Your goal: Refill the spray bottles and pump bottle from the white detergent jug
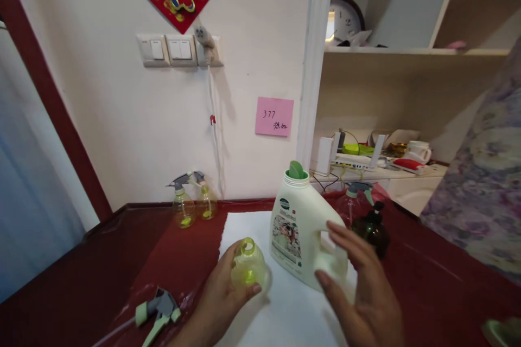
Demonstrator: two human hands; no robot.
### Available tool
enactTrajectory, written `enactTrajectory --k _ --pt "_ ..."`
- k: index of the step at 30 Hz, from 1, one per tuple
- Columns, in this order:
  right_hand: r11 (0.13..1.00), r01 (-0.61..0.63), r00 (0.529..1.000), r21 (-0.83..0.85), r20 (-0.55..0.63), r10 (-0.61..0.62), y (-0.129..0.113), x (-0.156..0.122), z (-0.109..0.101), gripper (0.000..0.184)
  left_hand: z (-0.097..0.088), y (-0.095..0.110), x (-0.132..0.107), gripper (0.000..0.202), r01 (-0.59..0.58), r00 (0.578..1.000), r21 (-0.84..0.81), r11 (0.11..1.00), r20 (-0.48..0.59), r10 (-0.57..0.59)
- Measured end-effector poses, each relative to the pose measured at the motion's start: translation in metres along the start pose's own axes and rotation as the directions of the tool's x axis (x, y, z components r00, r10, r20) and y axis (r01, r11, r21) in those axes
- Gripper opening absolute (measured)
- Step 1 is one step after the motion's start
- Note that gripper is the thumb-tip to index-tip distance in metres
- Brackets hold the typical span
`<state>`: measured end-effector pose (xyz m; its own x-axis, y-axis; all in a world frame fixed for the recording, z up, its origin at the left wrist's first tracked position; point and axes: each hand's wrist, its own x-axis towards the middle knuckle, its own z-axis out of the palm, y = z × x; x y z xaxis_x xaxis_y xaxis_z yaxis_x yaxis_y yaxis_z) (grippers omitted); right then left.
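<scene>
My left hand (220, 295) is wrapped round a small clear yellow-green spray bottle (249, 268), whose neck is uncapped and tipped toward me. Just to its right, a large pale green detergent jug (291, 222) stands upright on a white sheet, with a green pour spout showing in its mouth. My right hand (362, 293) is open at the jug's handle side, thumb and fingers spread apart; whether the fingertips touch the jug I cannot tell. On the table at lower left lies a loose spray trigger head (158, 309) with its tube.
Two spray bottles with trigger heads (194, 203) stand by the wall at back left. Behind the jug, at right, are another spray bottle (350, 206) and a dark pump bottle (373, 230). The white sheet (272, 314) covers part of the dark red table (439, 276).
</scene>
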<state>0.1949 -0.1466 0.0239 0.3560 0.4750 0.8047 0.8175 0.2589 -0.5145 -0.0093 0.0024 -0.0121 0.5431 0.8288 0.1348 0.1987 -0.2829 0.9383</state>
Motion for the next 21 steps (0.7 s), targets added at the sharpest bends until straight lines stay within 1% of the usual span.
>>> enactTrajectory --k 2,4,5,7,9,11,12,17,19,21 --pt "0.991 -0.109 0.993 -0.079 -0.051 0.105 0.018 0.019 -0.01 0.045 0.004 -0.012 0.002 0.082 0.047 0.999 -0.053 0.997 0.011 -0.047" --pt "0.961 -0.26 0.965 -0.089 -0.025 0.259 0.037 0.031 -0.014 0.059 0.005 -0.02 0.004 0.084 0.066 0.998 -0.109 0.992 0.024 -0.064" --pt "0.937 -0.344 0.938 -0.068 0.017 0.346 0.045 0.035 -0.013 0.067 0.006 -0.022 0.004 0.084 0.061 0.998 -0.128 0.99 0.033 -0.058" --pt "0.874 -0.487 0.869 0.004 0.106 0.484 0.059 0.04 -0.009 0.078 0.006 -0.023 0.005 0.082 0.041 0.999 -0.144 0.989 0.041 -0.035" --pt "0.818 -0.571 0.817 0.067 0.146 0.558 0.065 0.043 -0.003 0.082 0.006 -0.023 0.005 0.079 0.04 0.999 -0.138 0.99 0.038 -0.036" --pt "0.789 -0.607 0.793 0.098 0.146 0.592 0.066 0.045 0.003 0.083 0.005 -0.024 0.004 0.079 0.058 0.998 -0.11 0.992 0.027 -0.055" --pt "0.783 -0.613 0.789 0.108 0.133 0.6 0.065 0.045 0.006 0.083 0.005 -0.024 0.003 0.079 0.06 0.998 -0.097 0.993 0.025 -0.058" --pt "0.806 -0.575 0.81 0.145 -0.038 0.585 0.053 0.042 0.019 0.078 0.003 -0.025 0.0 0.081 0.013 0.999 -0.07 0.997 0.044 -0.01" --pt "0.817 -0.563 0.819 0.122 -0.05 0.571 0.047 0.042 0.019 0.075 0.001 -0.023 0.0 0.081 0.017 0.999 -0.049 0.999 0.039 -0.015" --pt "0.847 -0.526 0.847 0.079 -0.043 0.53 0.039 0.044 0.012 0.072 0.0 -0.019 0.0 0.078 0.019 0.999 -0.028 0.999 0.036 -0.018"
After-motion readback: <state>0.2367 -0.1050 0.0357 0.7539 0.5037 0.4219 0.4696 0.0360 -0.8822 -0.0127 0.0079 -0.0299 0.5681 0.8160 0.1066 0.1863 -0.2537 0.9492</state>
